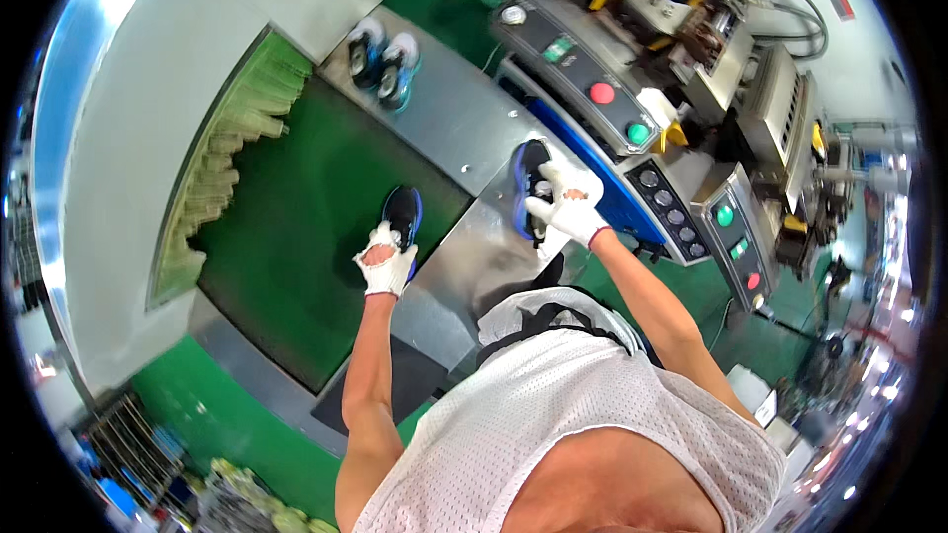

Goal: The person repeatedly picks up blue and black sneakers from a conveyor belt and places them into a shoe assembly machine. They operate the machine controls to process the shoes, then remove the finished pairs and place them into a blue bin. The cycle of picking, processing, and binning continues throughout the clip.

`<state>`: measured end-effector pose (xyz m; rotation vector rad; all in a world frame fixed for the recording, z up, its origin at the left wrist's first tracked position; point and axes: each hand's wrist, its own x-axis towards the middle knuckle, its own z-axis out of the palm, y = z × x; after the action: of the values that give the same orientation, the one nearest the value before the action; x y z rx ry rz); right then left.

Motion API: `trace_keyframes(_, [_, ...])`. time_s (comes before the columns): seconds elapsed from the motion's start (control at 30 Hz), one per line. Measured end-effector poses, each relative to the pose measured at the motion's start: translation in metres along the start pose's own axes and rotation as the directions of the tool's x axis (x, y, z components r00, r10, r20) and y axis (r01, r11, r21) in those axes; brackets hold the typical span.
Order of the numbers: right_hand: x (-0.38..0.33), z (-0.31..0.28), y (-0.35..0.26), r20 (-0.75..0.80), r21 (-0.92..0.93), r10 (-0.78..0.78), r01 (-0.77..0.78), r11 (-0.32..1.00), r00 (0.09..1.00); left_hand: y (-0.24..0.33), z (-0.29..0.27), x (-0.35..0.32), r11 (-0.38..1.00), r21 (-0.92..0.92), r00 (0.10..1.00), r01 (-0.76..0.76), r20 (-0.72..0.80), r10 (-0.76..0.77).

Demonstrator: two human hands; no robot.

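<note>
My left hand [385, 262], in a white glove with a torn patch on its back, is closed on the heel end of a black sneaker [402, 207] with a blue sole edge. That sneaker is at the green conveyor belt's right edge, toe pointing away from me. To the right, my right hand [571, 199], also in a torn white glove, grips a second black sneaker [523, 183] with a blue sole edge, over the metal ledge [484, 237]. My fingers cover the middle of this shoe. The left shoe's heel is mostly hidden by my glove.
The green belt [306, 197] runs under a pale strip curtain [232, 148] into a white machine housing [168, 99]. Two blue-and-black sneakers with pale parts [395, 74] stand on the far metal ledge. At right is a machine with a button panel [592, 84] and gauges [667, 199].
</note>
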<state>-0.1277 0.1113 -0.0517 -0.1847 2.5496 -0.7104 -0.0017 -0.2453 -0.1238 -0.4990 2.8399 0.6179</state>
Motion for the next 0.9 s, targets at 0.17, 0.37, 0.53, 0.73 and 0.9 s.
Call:
trace_keyframes(0.17, [-0.067, -0.042, -0.008, -0.014, 0.33, -0.097, 0.097, 0.939, 0.995, 0.045, -0.039, 0.013, 0.977, -0.129, 0.984, 0.171, 0.069, -0.163])
trace_keyframes(0.37, [-0.082, -0.077, 0.009, -0.04, 0.557, -0.067, 0.078, 0.827, 0.997, 0.176, -0.098, -0.022, 0.518, -0.855, 0.993, 0.019, -0.043, -0.108])
trace_keyframes(0.53, [-0.056, -0.128, 0.005, 0.462, 0.876, -0.358, -0.481, 0.042, 0.811, 0.271, -0.085, 0.019, 0.048, -0.999, 0.951, -0.025, -0.009, 0.311])
trace_keyframes(0.73, [-0.093, -0.217, 0.055, 0.04, 0.932, -0.397, -0.177, -0.315, 0.917, 0.458, -0.117, 0.039, -0.205, -0.976, 0.669, 0.069, -0.107, 0.735])
trace_keyframes(0.9, [-0.105, -0.245, 0.122, -0.033, 0.927, -0.184, -0.038, -0.373, 0.982, 0.556, -0.105, 0.132, 0.142, -0.981, 0.614, -0.132, 0.032, 0.788])
